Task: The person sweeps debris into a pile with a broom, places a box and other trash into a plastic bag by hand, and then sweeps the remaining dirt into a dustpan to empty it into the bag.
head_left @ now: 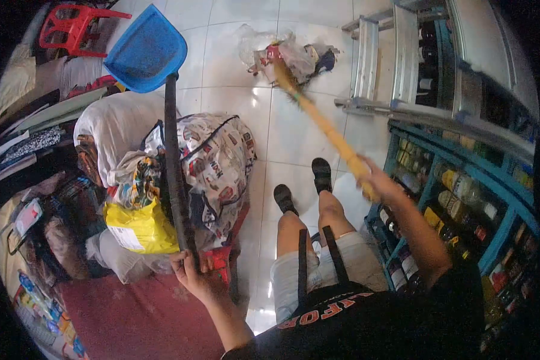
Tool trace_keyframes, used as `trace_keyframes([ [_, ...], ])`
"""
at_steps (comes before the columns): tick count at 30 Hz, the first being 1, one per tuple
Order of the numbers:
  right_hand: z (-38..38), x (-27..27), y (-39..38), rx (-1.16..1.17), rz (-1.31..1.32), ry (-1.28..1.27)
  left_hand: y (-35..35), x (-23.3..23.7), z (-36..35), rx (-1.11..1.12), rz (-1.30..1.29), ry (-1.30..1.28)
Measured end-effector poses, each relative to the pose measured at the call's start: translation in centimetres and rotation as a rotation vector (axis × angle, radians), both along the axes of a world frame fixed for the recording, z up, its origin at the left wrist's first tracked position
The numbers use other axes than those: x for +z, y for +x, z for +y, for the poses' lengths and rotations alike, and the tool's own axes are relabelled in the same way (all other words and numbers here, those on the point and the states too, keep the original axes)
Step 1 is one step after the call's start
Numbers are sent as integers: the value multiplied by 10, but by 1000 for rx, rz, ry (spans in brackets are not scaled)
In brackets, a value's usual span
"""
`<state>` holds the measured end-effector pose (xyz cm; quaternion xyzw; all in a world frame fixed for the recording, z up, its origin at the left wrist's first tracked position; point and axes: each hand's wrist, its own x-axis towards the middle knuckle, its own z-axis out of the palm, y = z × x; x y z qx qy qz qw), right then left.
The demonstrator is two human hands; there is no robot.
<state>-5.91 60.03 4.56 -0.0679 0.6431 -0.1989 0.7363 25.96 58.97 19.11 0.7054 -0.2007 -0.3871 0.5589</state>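
My left hand (192, 270) is closed around the lower end of a long dark handle. At its far end is a blue dustpan (147, 53), raised above the bags on the left. My right hand (379, 180) grips the yellow handle of a broom (325, 127), which slants away from me to the upper left. The broom's head (284, 75) touches a pile of trash (294, 55) on the tiles, made of clear plastic, dark scraps and something red. Blur hides the finer pieces.
A patterned bag (216, 162), a yellow plastic bag (141, 228) and a white sack (117, 126) crowd the left side. A red plastic stool (78, 30) stands farther back. To the right are a metal ladder (366, 66) and teal shelves (456, 156) of bottles.
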Motion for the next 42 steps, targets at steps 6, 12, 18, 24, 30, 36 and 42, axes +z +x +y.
trace_keyframes([
  [6, -11, 31, 77, -95, -375, -111, 20, -5, -40, -61, 107, -101],
  [12, -143, -81, 228, -9, -209, -299, 54, -11, -105, -59, 100, -73],
  [18, -268, -129, 216, -366, -600, 90, 94, -5, -175, -100, 59, -35],
  [24, -219, -136, 104, -511, -574, 273, 118, -10, -231, -76, 127, 98],
  [30, -218, 4, 114, -599, -218, 299, 124, -13, -276, 91, 196, 211],
  [36, -287, 54, 131, -351, -454, 156, 124, -8, -330, 175, 131, 159],
  [42, -423, 68, 167, -50, -480, 44, 157, -6, -390, 233, 144, 22],
])
